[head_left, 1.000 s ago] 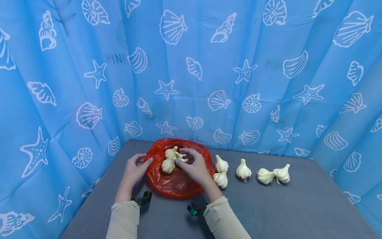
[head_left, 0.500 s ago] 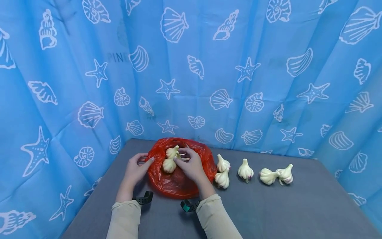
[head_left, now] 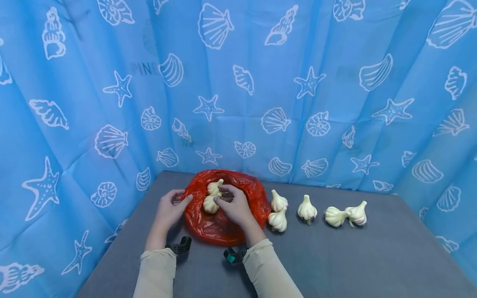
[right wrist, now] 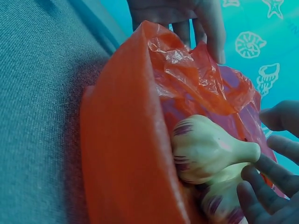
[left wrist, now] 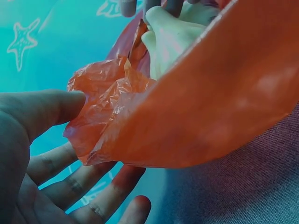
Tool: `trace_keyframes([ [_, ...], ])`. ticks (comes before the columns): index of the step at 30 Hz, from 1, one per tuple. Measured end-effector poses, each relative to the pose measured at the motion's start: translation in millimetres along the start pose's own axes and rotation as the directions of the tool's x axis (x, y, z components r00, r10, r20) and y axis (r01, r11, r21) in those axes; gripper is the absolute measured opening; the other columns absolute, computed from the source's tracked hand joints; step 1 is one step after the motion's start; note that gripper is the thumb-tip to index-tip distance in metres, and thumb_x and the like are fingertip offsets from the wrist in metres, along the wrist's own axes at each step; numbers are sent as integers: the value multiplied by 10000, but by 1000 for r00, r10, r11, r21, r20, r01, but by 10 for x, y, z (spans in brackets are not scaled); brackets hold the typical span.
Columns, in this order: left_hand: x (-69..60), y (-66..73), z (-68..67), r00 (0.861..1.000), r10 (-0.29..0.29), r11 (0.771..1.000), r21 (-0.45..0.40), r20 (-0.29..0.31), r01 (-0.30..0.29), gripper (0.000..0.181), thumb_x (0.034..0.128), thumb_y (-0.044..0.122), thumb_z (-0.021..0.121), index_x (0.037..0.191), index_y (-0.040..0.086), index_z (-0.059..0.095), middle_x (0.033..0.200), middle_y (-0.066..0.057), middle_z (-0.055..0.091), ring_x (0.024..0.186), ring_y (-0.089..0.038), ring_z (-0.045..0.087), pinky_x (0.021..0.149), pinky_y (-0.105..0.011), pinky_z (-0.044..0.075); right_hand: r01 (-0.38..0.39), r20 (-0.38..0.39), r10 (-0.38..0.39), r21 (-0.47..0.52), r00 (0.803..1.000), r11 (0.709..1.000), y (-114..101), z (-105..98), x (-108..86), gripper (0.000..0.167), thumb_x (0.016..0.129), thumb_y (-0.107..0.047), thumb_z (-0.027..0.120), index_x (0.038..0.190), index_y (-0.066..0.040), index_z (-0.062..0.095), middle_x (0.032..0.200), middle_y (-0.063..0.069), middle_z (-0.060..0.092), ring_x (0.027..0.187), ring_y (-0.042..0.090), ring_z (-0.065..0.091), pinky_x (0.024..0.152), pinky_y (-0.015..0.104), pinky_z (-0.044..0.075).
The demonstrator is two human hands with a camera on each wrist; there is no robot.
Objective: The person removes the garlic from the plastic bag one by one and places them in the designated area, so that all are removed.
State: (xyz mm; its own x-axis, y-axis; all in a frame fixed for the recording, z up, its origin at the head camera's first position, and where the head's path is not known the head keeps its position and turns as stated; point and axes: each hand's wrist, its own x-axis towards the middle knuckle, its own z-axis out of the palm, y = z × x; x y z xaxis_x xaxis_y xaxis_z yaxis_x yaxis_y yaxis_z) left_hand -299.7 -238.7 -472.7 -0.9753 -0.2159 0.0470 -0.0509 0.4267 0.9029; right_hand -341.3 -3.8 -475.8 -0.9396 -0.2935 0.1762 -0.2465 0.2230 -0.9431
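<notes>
A red plastic bag stands with its mouth rolled open, cream garlic bulbs inside it. My left hand pinches the bag's left rim, thumb on the inner side and fingers spread outside. My right hand reaches into the mouth. In the right wrist view its fairly straight fingers lie by the stem of one purple-streaked garlic bulb, apparently touching it, with no grip on it. Another bulb lies below, partly hidden by the fingers.
Right of the bag, several garlic bulbs lie on the grey tabletop: two stacked close to the bag, a single bulb, and a touching pair. A blue shell-print curtain hangs behind and at both sides.
My right hand has moved slightly left over the bulbs in the bag, and the bulb by its fingers is now mostly hidden. My left hand stays at the rim.
</notes>
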Motion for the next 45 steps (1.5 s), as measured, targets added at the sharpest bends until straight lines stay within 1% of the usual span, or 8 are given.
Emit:
trace_keyframes([
  [3,9,0,4,1000,-9,1000,9,5,9,558,1034,400,679,1455,46,584,1366,-223,642,1208,-357,667,1034,-518,583,-10,15,10,16,1000,1000,-3,9,8,436,1014,-228,731,1405,-50,656,1334,148,699,1216,335,692,1051,510,585],
  [8,16,-4,12,1000,-17,1000,11,12,17,559,1033,408,680,1452,51,584,1363,-218,641,1202,-352,668,1033,-509,588,-39,57,38,15,998,999,1,25,-2,427,1002,-235,749,1382,-59,665,1344,143,696,1246,336,678,1081,526,564],
  [16,15,6,16,1000,-24,1000,10,16,23,562,1035,412,676,1456,53,579,1368,-219,637,1204,-352,667,1021,-503,594,-35,76,36,-13,996,999,19,43,-18,302,1013,-194,731,1290,-73,723,1294,104,708,1126,241,689,1018,444,596],
  [22,28,12,21,1000,-19,1000,17,9,19,557,1033,408,677,1448,48,586,1357,-217,644,1191,-349,670,1003,-490,600,-57,96,59,-21,994,998,41,40,-21,280,1019,-192,722,1285,-107,731,1292,63,712,1153,244,685,1041,467,590],
  [26,24,14,20,1000,-21,1000,14,9,20,556,1032,409,677,1448,51,586,1365,-218,642,1195,-351,670,1010,-497,599,-47,105,50,-36,993,998,69,45,-13,274,1025,-199,715,1281,-101,732,1286,62,718,1141,236,687,1032,460,594],
  [34,16,4,18,1000,-17,1000,18,9,17,565,1035,405,673,1456,40,579,1375,-225,636,1208,-353,661,1028,-511,585,-34,99,37,-32,994,999,100,62,1,248,1043,-208,690,1249,-83,749,1296,105,707,1117,229,694,964,423,619],
  [39,14,3,21,1000,-8,1000,21,5,8,571,1034,403,673,1459,34,576,1377,-229,634,1218,-356,656,1041,-518,577,-40,89,44,-41,995,998,90,61,-5,225,1048,-206,683,1233,-103,756,1247,76,720,1093,203,692,954,401,617],
  [45,13,14,9,1000,-16,1000,22,2,15,566,1035,402,673,1457,37,577,1377,-228,634,1219,-360,658,1039,-518,580,0,57,2,-41,998,999,78,67,-2,254,1046,-215,686,1232,-53,746,1207,91,717,1077,204,679,955,402,606],
])
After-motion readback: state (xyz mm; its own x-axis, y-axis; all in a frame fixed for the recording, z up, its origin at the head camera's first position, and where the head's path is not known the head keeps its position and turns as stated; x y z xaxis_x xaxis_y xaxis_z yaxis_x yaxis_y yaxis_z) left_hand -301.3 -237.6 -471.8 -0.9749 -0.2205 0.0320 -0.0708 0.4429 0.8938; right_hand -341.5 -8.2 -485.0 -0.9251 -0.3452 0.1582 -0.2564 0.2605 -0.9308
